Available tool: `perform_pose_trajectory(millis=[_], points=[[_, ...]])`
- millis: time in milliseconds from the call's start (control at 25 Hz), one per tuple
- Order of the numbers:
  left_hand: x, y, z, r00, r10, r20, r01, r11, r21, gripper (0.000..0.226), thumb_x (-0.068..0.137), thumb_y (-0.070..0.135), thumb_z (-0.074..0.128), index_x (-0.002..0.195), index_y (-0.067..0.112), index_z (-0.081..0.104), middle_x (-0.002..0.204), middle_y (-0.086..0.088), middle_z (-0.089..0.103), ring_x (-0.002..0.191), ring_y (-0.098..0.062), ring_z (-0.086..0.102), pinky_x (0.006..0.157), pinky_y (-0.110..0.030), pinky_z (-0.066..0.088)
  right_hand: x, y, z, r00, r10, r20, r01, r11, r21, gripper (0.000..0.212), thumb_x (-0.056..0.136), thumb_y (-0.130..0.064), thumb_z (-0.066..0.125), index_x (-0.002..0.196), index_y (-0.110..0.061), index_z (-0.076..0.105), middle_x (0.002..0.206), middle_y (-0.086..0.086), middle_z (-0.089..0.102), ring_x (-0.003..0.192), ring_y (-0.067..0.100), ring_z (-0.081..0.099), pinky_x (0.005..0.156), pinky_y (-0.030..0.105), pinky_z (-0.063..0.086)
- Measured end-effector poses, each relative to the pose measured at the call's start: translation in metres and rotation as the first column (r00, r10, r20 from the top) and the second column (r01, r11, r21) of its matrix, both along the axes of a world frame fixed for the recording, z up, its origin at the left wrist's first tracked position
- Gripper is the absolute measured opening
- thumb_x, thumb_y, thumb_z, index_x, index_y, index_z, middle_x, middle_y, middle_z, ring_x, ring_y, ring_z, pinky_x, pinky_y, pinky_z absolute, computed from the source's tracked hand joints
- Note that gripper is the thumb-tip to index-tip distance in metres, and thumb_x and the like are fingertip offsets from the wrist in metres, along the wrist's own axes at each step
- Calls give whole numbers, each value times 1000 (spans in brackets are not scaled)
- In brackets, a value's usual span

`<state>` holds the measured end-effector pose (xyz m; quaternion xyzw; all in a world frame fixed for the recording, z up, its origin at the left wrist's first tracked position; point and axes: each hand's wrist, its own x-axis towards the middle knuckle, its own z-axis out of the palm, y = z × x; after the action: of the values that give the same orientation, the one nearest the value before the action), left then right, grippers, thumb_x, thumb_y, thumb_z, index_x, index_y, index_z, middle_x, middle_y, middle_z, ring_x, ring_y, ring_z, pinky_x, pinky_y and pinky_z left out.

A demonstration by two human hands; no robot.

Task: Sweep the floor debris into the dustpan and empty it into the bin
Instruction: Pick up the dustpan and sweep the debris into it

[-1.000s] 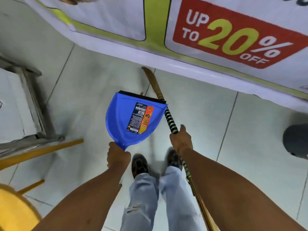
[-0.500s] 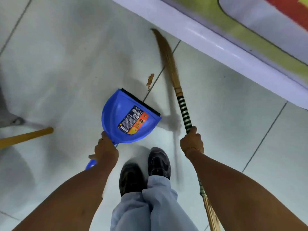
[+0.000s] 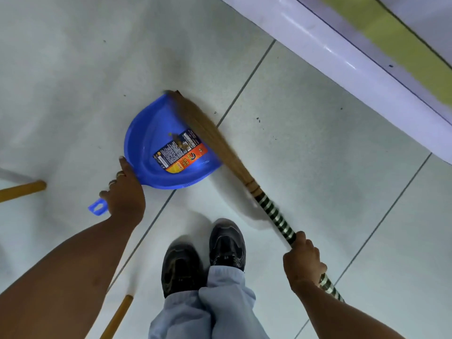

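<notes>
A blue dustpan [image 3: 149, 143] with a printed label rests on the tiled floor ahead of my feet. My left hand [image 3: 124, 194] grips its handle, whose blue end sticks out to the left. A brown scrap of debris [image 3: 179, 141] lies inside the pan on the label. My right hand [image 3: 303, 260] holds the striped shaft of a straw broom [image 3: 208, 133]. The bristles lie blurred across the pan's open right edge. Tiny dark specks [image 3: 257, 119] dot the tile to the right of the pan.
A white counter base with a yellow-green stripe [image 3: 342, 57] runs diagonally across the upper right. Yellow wooden legs show at the left edge [image 3: 22, 189] and at the bottom [image 3: 117, 316]. My two dark shoes [image 3: 205, 255] stand just behind the pan.
The pan has gone down onto the floor and turned with its mouth to the right. The broom has swept left across the mouth, and the brown scrap now lies inside the pan.
</notes>
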<state>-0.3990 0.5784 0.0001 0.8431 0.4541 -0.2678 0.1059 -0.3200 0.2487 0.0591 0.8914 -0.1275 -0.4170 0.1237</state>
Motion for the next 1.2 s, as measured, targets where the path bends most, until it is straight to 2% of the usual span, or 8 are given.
perform_pose_trajectory(millis=[160,240,360,520,640,880,1080,1200], points=[[-7,11,2,999,-52,-2,52,998,19,70,83,-12,47,144,-2,14,99,-36,56,85,-53,56,79,-63,43,21,-8,1,961,-205,185,211,977,-13,32,84,3,41,113,-10,44,111,15,58,108,37,52,90,52,40],[-14,16,2,997,-78,-10,79,996,34,71,82,-13,47,144,-3,14,96,-37,56,81,-53,56,77,-64,44,22,-8,-1,947,-254,195,266,963,-39,29,88,1,38,114,-10,43,113,17,58,110,38,52,91,55,38],[-19,23,0,994,-110,1,110,992,57,69,82,-14,44,144,-4,14,94,-38,54,79,-52,55,79,-66,42,11,1,-6,975,-209,74,215,973,-80,35,89,-3,36,121,-14,41,118,14,57,113,35,51,93,52,38],[-16,29,1,992,-123,-31,124,991,54,73,83,-12,49,145,-1,11,101,-36,55,85,-53,55,84,-67,40,-11,13,-9,999,-1,-48,1,1000,-16,37,86,-1,40,119,-19,44,112,6,59,109,28,54,87,43,40],[-12,27,12,994,-92,-59,93,996,9,75,84,-9,51,146,1,9,113,-34,52,97,-53,53,89,-67,37,-19,8,8,998,-53,-17,54,997,50,38,81,2,43,115,-15,45,110,8,60,106,31,54,83,41,38],[-10,-3,95,998,57,-19,-59,992,-116,69,83,-9,49,144,2,19,128,-28,48,111,-49,49,95,-61,39,-28,-7,90,912,-386,136,370,920,129,30,82,4,42,108,-9,44,106,15,60,103,38,55,91,52,40],[0,-41,179,972,130,194,-69,953,-294,64,78,-12,51,138,-1,31,132,-26,50,115,-47,50,96,-52,41,-34,-12,151,883,-450,129,422,885,197,33,81,2,43,112,-9,45,108,15,59,102,37,56,87,48,45],[28,-78,243,955,118,273,-8,927,-375,58,81,-6,54,134,8,35,126,-20,56,114,-44,53,91,-46,43,-33,-17,192,844,-505,182,437,843,314,34,81,4,46,115,-1,49,113,21,57,105,40,55,85,43,46]])
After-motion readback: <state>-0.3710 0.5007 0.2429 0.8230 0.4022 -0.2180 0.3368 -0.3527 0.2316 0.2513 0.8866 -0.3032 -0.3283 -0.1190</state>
